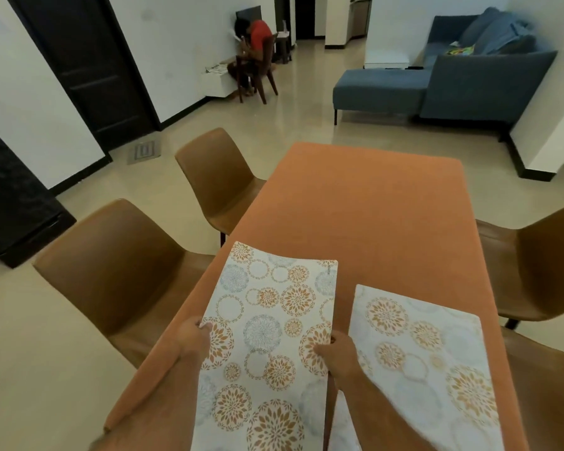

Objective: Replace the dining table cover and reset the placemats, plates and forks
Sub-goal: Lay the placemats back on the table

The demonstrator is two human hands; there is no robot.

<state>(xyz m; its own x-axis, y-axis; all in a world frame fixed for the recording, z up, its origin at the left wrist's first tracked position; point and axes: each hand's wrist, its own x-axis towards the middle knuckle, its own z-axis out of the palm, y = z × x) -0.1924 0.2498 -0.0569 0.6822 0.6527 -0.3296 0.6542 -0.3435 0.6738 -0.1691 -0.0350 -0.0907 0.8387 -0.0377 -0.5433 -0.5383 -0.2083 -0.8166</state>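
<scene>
Orange cloth (365,216) covers the dining table in front of you, lying smooth across the top and hanging over the near left edge. Your left hand (192,336) grips the left long edge of a floral placemat (267,336), fingers curled over its rim, and your right hand (339,356) pinches the same mat's right edge, thumb on the printed face. You are holding this placemat over the near left part of the table, its far end tipped toward the table's middle and its far corners slightly curled; whether that end touches the cloth, you cannot tell from this view.

Just beside it on the right lies a second placemat (430,359) with the same pattern of orange and pale blue circles, paler in look, resting flat on the cloth near the right edge. Your right forearm crosses over its near left corner.

Four brown moulded chairs stand around the table: two on your left (118,271) (219,180), and two on your right (534,265) (547,385), the nearer one only partly in view. Farther off, a blue sectional sofa (453,79) stands against the right wall, and a person in a red top (258,37) sits on a wooden chair by the far wall, beside a dark door (82,63).
</scene>
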